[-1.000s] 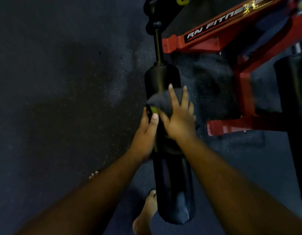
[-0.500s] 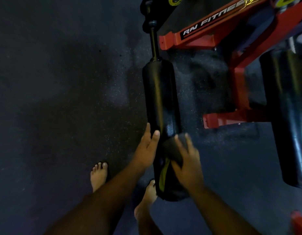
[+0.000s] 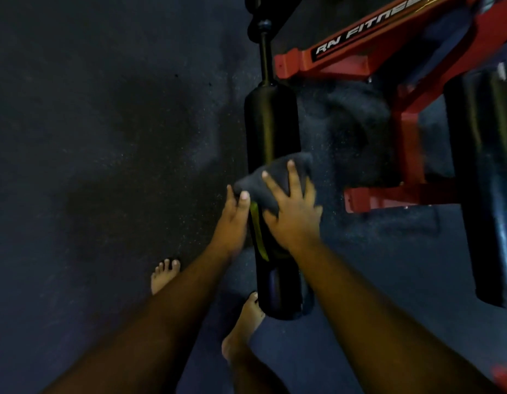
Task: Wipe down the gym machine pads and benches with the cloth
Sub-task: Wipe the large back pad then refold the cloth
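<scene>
Feet planted at the lower centre of the frame give you a steady base. Your left hand (image 3: 232,220) lies flat-fingered against the roller pad (image 3: 272,166), bracing it; your right hand (image 3: 292,211) presses the dark cloth (image 3: 275,180) onto its middle with spread fingers. Wipe full-length strokes and wrap the cloth round the curve, up towards the red frame (image 3: 331,64) at upper right.

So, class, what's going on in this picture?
A barefoot person is wiping a black cylindrical roller pad on a red steel gym machine. The right hand presses a dark cloth against the pad, fingers spread. The left hand rests on the pad's left side. Another black pad waits on the right.
</scene>
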{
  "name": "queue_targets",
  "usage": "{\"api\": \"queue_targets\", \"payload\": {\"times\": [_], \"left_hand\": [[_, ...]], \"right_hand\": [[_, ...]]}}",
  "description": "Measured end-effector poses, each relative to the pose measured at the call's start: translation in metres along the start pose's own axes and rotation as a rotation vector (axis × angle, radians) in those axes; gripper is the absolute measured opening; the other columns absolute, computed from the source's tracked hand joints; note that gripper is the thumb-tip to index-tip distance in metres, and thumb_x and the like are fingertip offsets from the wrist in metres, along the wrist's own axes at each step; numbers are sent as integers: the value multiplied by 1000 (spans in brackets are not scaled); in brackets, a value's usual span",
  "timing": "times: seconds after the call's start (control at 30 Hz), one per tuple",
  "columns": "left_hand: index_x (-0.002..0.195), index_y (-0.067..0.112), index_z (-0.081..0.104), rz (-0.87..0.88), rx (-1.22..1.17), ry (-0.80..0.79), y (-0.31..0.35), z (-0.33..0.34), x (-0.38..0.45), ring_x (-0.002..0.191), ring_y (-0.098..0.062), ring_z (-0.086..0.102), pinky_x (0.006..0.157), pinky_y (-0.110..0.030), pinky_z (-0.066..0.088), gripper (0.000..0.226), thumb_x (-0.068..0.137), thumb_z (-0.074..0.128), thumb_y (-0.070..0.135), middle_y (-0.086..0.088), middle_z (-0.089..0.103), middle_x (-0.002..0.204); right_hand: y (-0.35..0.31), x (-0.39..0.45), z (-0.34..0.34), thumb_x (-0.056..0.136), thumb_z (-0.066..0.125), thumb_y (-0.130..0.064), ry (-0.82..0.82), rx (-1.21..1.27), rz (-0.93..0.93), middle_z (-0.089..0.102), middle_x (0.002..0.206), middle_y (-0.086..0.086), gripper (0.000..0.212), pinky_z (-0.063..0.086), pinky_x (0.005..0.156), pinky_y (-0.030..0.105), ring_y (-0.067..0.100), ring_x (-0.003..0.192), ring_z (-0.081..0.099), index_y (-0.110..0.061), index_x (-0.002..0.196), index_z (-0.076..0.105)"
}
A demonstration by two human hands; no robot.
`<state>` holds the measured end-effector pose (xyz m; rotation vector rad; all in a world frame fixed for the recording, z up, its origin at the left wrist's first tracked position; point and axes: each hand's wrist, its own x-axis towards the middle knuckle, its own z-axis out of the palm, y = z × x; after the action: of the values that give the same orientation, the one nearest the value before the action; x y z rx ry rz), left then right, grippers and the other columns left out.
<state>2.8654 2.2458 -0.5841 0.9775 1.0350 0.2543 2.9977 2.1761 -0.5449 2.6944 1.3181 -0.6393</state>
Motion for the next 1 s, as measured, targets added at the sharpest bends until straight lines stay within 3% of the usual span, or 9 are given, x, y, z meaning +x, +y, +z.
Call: {"api": "queue_targets", "payload": {"times": [0.17, 0.33, 0.4, 0.47, 0.53, 0.6, 0.73, 0.83, 1.0], "left_hand": [[163, 37, 13, -175, 50, -22, -33, 14, -71, 152, -24, 31, 124, -53, 27, 116, 70, 42, 99, -6, 27, 168], [165, 21, 8, -288, 126, -73, -52, 22, -137, 152, -26, 32, 117, -33, 32, 109, 85, 51, 81, -9, 27, 168], [164, 16, 9, -326, 186, -113, -41, 25, -170, 149, -27, 36, 109, -28, 35, 92, 98, 53, 61, -8, 34, 164], [158, 17, 31, -327, 170, -164, -22, 26, -208, 141, -24, 48, 108, -29, 40, 70, 101, 56, 48, -6, 46, 155], [138, 21, 57, -282, 80, -240, 4, 26, -248, 124, -16, 63, 103, -32, 52, 52, 94, 63, 47, -4, 62, 142], [131, 25, 64, -264, 44, -297, 30, 29, -285, 112, -10, 71, 88, -25, 58, 42, 93, 65, 45, 1, 72, 128], [125, 31, 64, -189, 125, -381, 94, 46, -371, 91, 5, 72, 67, -13, 55, 30, 96, 71, 29, 15, 74, 111], [122, 27, 68, -84, 256, -451, 119, 68, -422, 98, -2, 73, 76, -16, 56, 25, 97, 69, 19, 8, 77, 111], [125, 25, 66, 49, 393, -558, 136, 117, -485, 114, -14, 70, 104, -43, 54, 35, 93, 73, 34, 3, 75, 119]], "right_hand": [[21, -105, 42, 93, 56, -56, -76, 6, -34, -27, 167, -12, 83, 37, 103, 72, 42, 153, -1, -61, 154, 1], [42, -188, 51, 98, 49, -53, -230, 1, -58, -28, 166, -14, 74, 36, 109, 65, 37, 152, 3, -63, 153, 1], [46, -205, 35, 98, 53, -42, -231, 100, -44, -18, 169, -14, 71, 41, 107, 59, 34, 147, 17, -60, 155, 14], [42, -229, 10, 99, 55, -33, -231, 226, 1, -6, 171, -9, 70, 41, 109, 53, 33, 145, 24, -53, 156, 21], [34, -266, -20, 99, 58, -30, -146, 335, 22, 1, 171, -4, 74, 37, 115, 48, 33, 146, 24, -52, 157, 18], [24, -307, -49, 97, 62, -30, -39, 418, 42, 2, 171, -4, 80, 32, 117, 42, 30, 148, 20, -55, 155, 13], [14, -398, -114, 91, 63, -59, 87, 538, 92, -7, 170, -8, 82, 27, 120, 45, 25, 150, 13, -61, 154, 10], [28, -464, -141, 78, 56, -85, 136, 649, 140, -17, 168, -18, 95, 24, 123, 47, 17, 153, 4, -58, 156, 9], [74, -548, -181, 76, 64, -83, 351, 961, 275, 4, 167, -18, 100, 23, 126, 38, 3, 155, 8, -55, 155, 10]]}}
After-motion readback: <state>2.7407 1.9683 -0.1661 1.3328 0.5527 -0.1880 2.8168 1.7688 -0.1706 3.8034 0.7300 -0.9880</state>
